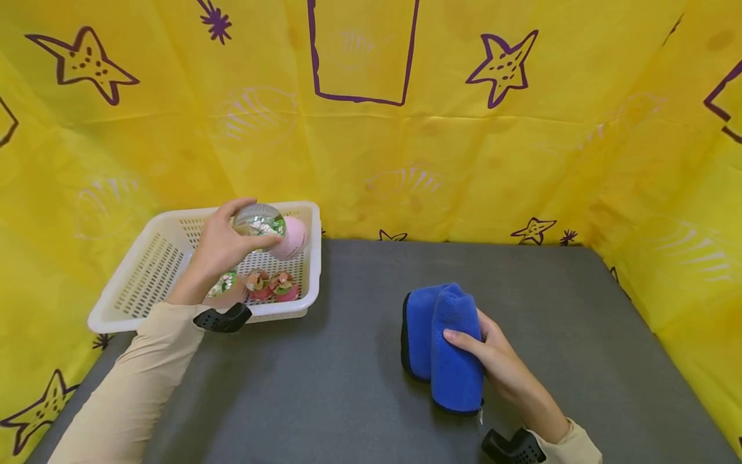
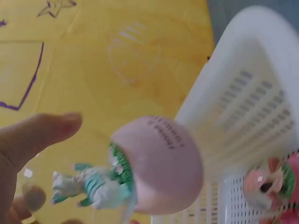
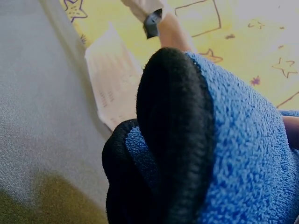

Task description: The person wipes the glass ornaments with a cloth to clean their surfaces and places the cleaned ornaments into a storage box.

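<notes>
Over the white basket (image 1: 315,270), my left hand (image 1: 220,243) grips a snow globe (image 1: 290,240) by its clear dome, tilted sideways with its pink base pointing right. The left wrist view shows a small white and green animal figure (image 2: 96,186) inside the dome and dark lettering on the pink base (image 2: 163,168). Above the table on the right, my right hand (image 1: 503,359) holds a folded blue towel (image 1: 455,367) with black edging, thumb on the front. Its other fingers are mostly hidden behind the cloth.
In the basket lie two small pink and red figurines (image 1: 284,288) and another globe-like piece (image 1: 227,295), partly hidden by my left wrist. The grey table (image 1: 353,361) meets a yellow patterned cloth (image 1: 359,148) at the back and sides.
</notes>
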Demonstrator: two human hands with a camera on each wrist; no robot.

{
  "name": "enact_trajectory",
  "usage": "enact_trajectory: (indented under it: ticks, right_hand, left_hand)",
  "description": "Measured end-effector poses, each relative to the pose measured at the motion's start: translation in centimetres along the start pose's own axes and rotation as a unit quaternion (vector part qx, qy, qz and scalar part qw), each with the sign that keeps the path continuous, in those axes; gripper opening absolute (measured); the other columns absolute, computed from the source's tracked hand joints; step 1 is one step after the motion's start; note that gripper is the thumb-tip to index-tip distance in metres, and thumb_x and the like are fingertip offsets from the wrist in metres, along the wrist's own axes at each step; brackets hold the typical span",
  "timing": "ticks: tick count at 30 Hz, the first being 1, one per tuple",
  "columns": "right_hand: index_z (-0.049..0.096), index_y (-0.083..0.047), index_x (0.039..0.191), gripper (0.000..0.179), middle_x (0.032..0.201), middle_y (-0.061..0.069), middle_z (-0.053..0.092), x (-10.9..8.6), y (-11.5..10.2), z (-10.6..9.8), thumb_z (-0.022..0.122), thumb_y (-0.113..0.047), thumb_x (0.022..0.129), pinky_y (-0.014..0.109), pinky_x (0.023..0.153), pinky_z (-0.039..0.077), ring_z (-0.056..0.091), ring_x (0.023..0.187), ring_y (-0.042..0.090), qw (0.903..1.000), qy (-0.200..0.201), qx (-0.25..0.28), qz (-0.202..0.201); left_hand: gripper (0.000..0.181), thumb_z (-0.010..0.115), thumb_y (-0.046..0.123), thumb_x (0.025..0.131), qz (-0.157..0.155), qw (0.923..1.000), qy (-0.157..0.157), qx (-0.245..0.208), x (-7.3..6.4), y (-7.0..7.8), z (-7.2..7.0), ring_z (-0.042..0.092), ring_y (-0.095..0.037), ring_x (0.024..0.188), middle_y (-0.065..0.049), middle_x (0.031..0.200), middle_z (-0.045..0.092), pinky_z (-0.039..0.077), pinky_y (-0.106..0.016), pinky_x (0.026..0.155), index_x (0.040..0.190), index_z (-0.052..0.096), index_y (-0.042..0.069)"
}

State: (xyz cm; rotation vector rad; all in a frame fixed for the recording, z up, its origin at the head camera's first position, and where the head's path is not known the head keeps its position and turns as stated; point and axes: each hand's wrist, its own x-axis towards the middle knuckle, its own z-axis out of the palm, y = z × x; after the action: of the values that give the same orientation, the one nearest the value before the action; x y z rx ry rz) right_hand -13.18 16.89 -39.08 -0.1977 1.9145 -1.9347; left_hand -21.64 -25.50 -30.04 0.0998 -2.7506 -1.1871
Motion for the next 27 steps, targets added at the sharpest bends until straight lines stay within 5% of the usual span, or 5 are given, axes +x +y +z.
enact_trajectory:
  ticks: [5, 12, 21, 27]
  right_hand:
    - [0.029, -0.003, 0.15, 0.064, 0.134, 0.015, 0.054, 0.2, 0.2, 0.1, 0.06, -0.019, 0.096, 0.043, 0.09, 0.053, 0.062, 0.112, 0.027, 1.0, -0.007, 0.004, -0.001]
    - [0.029, -0.003, 0.15, 0.065, 0.137, 0.021, 0.051, 0.3, 0.5, 0.1, 0.06, -0.019, 0.096, 0.044, 0.091, 0.053, 0.061, 0.113, 0.029, 1.0, -0.008, -0.001, 0.005]
    - [0.03, -0.003, 0.15, 0.066, 0.141, 0.026, 0.047, 0.9, 1.2, 0.7, 0.062, -0.021, 0.095, 0.044, 0.093, 0.051, 0.058, 0.117, 0.03, 0.9996, -0.02, -0.014, 0.015]
    - [0.029, -0.001, 0.15, 0.067, 0.141, 0.025, 0.048, 1.0, 1.6, 0.8, 0.061, -0.022, 0.095, 0.046, 0.093, 0.052, 0.059, 0.116, 0.03, 0.9992, -0.03, -0.005, 0.024]
  left_hand:
    - [0.089, 0.085, 0.035, 0.077, 0.017, 0.9945, -0.083, 0.061, 2.1, -0.8, -1.2, 0.052, -0.038, 0.113, -0.024, 0.139, 0.051, 0.046, -0.043, 0.083, 0.15, 0.04, 0.009]
    - [0.083, 0.084, 0.021, 0.077, 0.044, 0.9822, -0.16, 0.088, 4.7, -1.7, -1.6, 0.036, -0.047, 0.136, -0.025, 0.151, 0.039, 0.034, -0.066, 0.105, 0.147, 0.041, 0.007]
    - [0.082, 0.083, 0.014, 0.076, 0.044, 0.9716, -0.206, 0.107, 6.9, -3.0, -0.7, 0.036, -0.049, 0.134, -0.03, 0.153, 0.034, 0.034, -0.067, 0.105, 0.145, 0.041, 0.002]
    - [0.08, 0.082, 0.009, 0.074, 0.054, 0.9634, -0.225, 0.135, 7.5, -3.8, 0.7, 0.048, -0.042, 0.118, -0.03, 0.146, 0.044, 0.041, -0.063, 0.099, 0.145, 0.044, 0.003]
